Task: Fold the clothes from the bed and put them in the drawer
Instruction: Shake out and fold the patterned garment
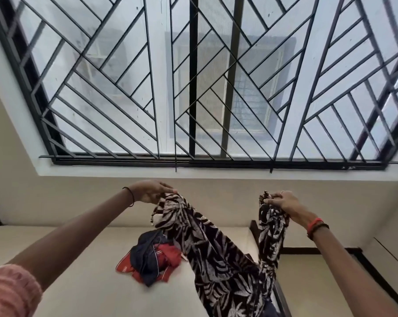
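A dark garment with a pale leaf print hangs in the air above the bed. My left hand pinches one upper end of it. My right hand grips the other upper end, about shoulder width away. The cloth droops in a loop between the two hands and runs down out of the frame at the bottom. On the pale sheet behind it lies a crumpled pile of red and navy clothes. No drawer is in view.
A large window with a black diagonal grille fills the wall above the bed. The bed's dark wooden edge runs down the right side, with pale floor and a white panel beyond it.
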Tool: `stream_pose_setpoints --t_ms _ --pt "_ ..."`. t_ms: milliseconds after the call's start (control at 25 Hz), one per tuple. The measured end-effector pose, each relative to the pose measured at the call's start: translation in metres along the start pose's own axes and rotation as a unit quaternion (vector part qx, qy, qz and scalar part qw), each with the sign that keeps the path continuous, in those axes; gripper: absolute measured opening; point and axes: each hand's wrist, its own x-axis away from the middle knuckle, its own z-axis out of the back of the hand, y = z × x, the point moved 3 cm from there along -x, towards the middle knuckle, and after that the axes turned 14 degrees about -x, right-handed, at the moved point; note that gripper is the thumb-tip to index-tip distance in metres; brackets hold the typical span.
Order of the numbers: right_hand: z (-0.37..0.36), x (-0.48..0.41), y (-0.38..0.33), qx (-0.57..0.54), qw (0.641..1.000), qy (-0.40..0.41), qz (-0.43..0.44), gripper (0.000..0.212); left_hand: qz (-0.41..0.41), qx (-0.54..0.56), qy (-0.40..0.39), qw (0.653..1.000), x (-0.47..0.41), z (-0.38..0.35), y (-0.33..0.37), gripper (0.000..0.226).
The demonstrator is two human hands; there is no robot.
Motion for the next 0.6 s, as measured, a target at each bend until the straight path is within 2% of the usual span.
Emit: stream_pose_setpoints --t_ms 80,200,360,600 --pt "-0.007 0.008 0.001 -0.011 1.000 -0.015 0.005 0.009 -0.004 0.078 0.032 0.996 0.002 -0.020 0.012 0.017" --pt "-0.023 0.011 0.006 -0.024 0.999 -0.017 0.029 0.016 -0.041 0.160 0.065 0.984 0.003 -0.049 0.028 0.033" --pt "-0.063 0.012 -0.007 -0.023 0.995 -0.032 0.088 0.029 -0.056 0.210 0.090 0.972 0.002 -0.093 0.044 0.049" --pt "-0.120 0.018 -0.027 0.012 0.986 -0.086 0.140 0.030 -0.052 0.273 0.128 0.952 0.002 -0.122 0.056 0.065"
